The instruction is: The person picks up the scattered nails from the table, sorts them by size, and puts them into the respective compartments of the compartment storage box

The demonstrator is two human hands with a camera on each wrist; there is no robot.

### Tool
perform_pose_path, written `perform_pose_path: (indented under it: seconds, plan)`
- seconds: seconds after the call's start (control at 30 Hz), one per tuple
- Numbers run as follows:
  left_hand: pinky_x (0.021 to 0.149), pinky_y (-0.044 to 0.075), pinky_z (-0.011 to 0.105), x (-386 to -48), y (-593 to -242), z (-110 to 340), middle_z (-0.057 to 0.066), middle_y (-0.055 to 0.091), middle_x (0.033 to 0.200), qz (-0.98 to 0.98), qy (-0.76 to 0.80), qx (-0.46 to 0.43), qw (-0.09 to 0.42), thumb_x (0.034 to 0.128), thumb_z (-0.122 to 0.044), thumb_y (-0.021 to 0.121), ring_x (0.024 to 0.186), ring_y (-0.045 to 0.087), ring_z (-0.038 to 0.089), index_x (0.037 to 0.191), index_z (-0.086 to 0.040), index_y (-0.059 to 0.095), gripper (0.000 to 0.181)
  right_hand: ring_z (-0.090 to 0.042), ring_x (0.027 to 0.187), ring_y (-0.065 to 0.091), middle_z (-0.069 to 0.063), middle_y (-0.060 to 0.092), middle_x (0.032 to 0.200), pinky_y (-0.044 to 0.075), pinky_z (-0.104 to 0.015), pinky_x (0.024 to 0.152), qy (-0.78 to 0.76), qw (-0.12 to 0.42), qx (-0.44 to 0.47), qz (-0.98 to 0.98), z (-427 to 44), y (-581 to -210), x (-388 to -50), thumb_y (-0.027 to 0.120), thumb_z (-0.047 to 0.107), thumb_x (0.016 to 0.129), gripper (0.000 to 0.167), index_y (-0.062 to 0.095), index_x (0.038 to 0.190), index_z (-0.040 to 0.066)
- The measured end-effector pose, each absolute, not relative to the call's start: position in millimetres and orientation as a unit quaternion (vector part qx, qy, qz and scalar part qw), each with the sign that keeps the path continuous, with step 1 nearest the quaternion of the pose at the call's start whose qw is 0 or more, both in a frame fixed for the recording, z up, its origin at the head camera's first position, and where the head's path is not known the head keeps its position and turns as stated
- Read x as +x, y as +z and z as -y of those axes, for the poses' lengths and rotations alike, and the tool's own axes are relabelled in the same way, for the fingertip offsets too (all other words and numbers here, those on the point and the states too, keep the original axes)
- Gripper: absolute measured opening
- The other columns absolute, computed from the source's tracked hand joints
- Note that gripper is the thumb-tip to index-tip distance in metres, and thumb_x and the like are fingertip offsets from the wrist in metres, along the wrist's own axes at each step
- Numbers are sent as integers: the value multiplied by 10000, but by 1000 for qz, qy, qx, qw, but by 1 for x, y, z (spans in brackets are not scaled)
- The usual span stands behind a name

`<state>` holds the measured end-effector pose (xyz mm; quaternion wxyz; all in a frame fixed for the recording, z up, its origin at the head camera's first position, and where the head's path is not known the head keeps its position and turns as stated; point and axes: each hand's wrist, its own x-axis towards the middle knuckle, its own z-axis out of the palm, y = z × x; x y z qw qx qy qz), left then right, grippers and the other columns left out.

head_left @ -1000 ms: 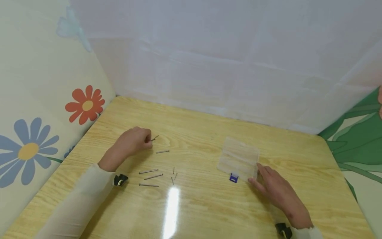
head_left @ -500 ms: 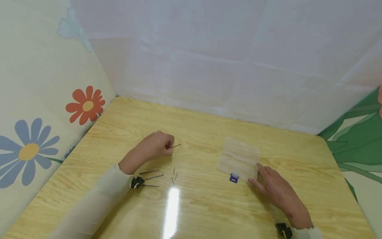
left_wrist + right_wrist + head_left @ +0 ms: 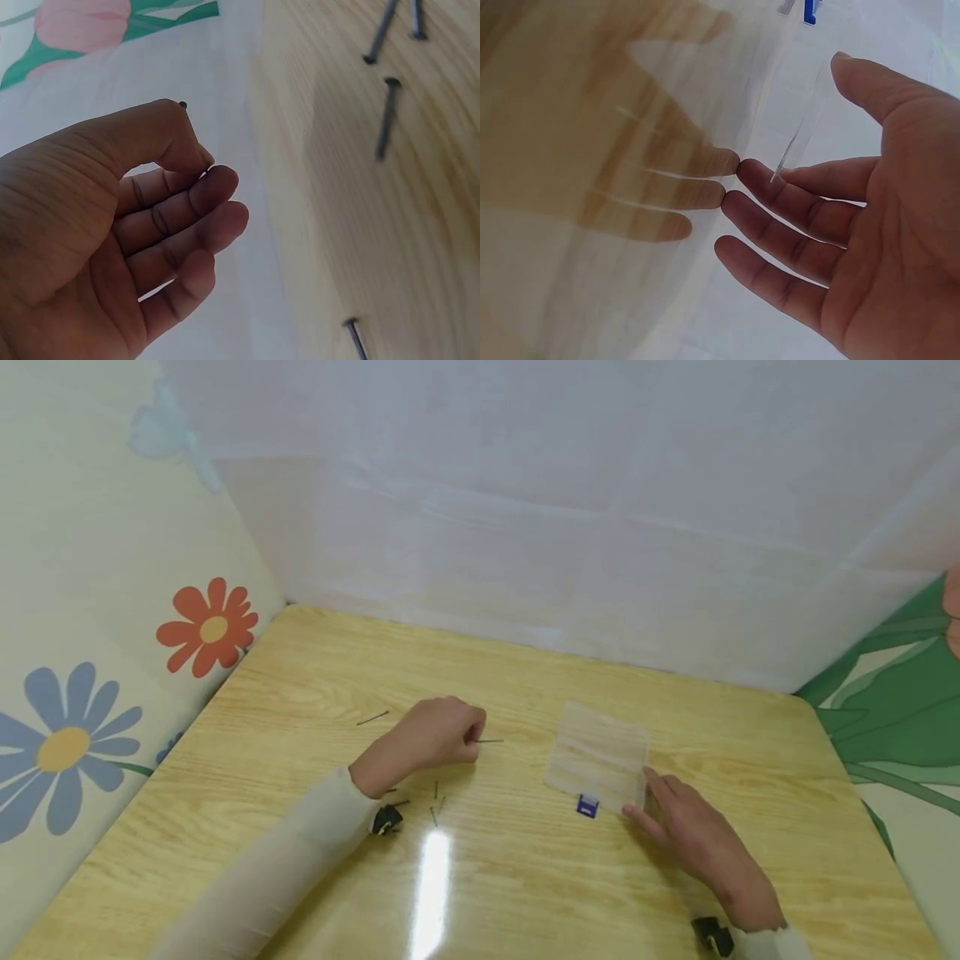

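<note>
A nail (image 3: 491, 741) is pinched in the grip of the left hand (image 3: 422, 737), thumb against fingertips, and is held out toward the clear case (image 3: 597, 756), well apart from it. In the left wrist view the nail's small head is seen just beside the bent thumb, while the remaining fingers are loosely curved. The case is laid on the worktop (image 3: 517, 877) to the right of that hand; a blue clasp (image 3: 587, 806) is fitted at its near edge. The grip of the right hand (image 3: 705, 843) is spread, the thumb set apart from the fingers, and the case is met by it at the right edge and near corner; how firmly cannot be told.

Behind the left wrist a single long nail (image 3: 372, 718) is left lying. Three short nails (image 3: 435, 806) are clustered nearer the viewer, and beside them two nails (image 3: 402, 802) are partly covered by the left wrist, on which a black device (image 3: 387, 820) is worn. The worktop is backed by a white sheet (image 3: 525, 527) and flanked on the left by a flower-printed wall (image 3: 82, 568).
</note>
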<state>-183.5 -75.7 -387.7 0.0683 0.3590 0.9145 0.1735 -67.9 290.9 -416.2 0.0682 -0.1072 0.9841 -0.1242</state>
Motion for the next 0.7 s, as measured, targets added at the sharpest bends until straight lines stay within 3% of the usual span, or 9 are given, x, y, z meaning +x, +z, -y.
perform_pose_path:
  seconds: [0.37, 0.7]
  plan:
    - [509, 323, 264, -175, -393, 42, -74, 487, 647, -901, 168, 394, 70, 842, -40, 602, 566, 392, 77, 753, -195, 543, 189, -515, 1241, 524, -365, 506, 1379, 447, -625, 978, -127, 68, -113, -983, -291, -415, -67, 610, 428, 1026, 764, 379, 1494, -131]
    - [469, 291, 232, -171, -397, 9, -96, 445, 594, -904, 167, 392, 50, 785, -16, 609, 522, 371, 58, 690, -207, 518, 232, -511, 1233, 531, -359, 512, 1373, 457, -620, 966, -119, 72, -110, -984, -291, -416, -68, 608, 444, 1022, 772, 386, 1491, -128]
